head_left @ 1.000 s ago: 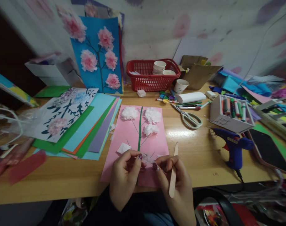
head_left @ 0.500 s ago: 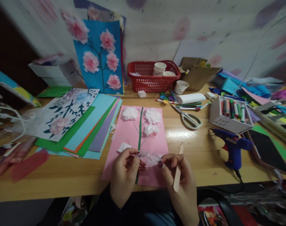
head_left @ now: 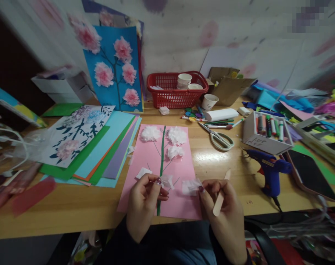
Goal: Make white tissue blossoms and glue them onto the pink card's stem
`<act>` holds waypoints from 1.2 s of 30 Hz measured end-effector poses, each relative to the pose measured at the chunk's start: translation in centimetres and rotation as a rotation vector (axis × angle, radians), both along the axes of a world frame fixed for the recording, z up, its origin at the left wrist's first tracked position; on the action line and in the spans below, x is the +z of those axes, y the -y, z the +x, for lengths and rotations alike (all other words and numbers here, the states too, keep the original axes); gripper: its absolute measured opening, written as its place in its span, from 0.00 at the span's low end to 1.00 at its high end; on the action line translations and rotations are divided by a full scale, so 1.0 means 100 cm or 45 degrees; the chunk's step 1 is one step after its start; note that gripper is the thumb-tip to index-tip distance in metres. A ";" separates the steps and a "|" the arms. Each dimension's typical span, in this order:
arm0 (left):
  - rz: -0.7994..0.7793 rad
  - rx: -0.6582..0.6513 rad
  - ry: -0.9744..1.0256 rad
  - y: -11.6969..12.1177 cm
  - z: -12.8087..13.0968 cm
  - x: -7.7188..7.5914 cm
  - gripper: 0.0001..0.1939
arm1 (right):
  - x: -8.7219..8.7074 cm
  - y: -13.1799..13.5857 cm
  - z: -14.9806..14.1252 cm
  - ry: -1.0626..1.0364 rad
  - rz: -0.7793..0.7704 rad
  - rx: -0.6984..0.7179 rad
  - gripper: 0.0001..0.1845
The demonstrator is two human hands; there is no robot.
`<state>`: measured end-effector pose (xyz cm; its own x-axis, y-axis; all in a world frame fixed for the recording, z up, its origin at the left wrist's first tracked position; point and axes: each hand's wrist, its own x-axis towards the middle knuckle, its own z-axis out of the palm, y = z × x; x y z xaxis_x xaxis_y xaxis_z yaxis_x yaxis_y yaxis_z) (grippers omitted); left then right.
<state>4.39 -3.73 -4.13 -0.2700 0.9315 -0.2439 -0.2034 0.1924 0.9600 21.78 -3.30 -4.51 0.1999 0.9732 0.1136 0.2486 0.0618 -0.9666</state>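
Over the lower part of a pink sheet [head_left: 145,165], my left hand [head_left: 145,202] pinches a small piece of white tissue paper [head_left: 167,180]. My right hand [head_left: 225,209] pinches more white tissue paper [head_left: 189,187] between thumb and finger. A wooden craft stick [head_left: 219,202] is tucked in that same hand. On the sheet a green stem [head_left: 162,154] runs upward, with three fluffy white tissue flowers around its upper part, one of them a lower flower [head_left: 175,152]. A folded white tissue piece [head_left: 143,172] lies by my left fingers.
Blue-handled glue gun [head_left: 270,169], phone [head_left: 312,171], marker box [head_left: 262,143] and scissors [head_left: 221,140] lie to the right. Coloured sheets [head_left: 120,165] are stacked left. Behind stand a red basket [head_left: 175,99], a paper cup [head_left: 210,102] and a blue flower picture [head_left: 116,99].
My right hand has moved right, away from my left, with its tissue and the craft stick. The tissue between the hands now shows as two separate pieces.
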 end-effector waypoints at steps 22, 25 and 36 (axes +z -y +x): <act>0.139 -0.316 0.262 0.003 0.012 0.003 0.09 | 0.016 0.006 -0.011 -0.339 0.010 0.273 0.14; 0.133 -0.339 0.341 0.004 0.013 0.002 0.02 | 0.017 0.008 -0.009 -0.410 0.017 0.329 0.12; 0.052 -0.230 0.308 0.006 0.011 0.007 0.19 | 0.020 0.024 -0.015 -0.271 0.042 0.262 0.10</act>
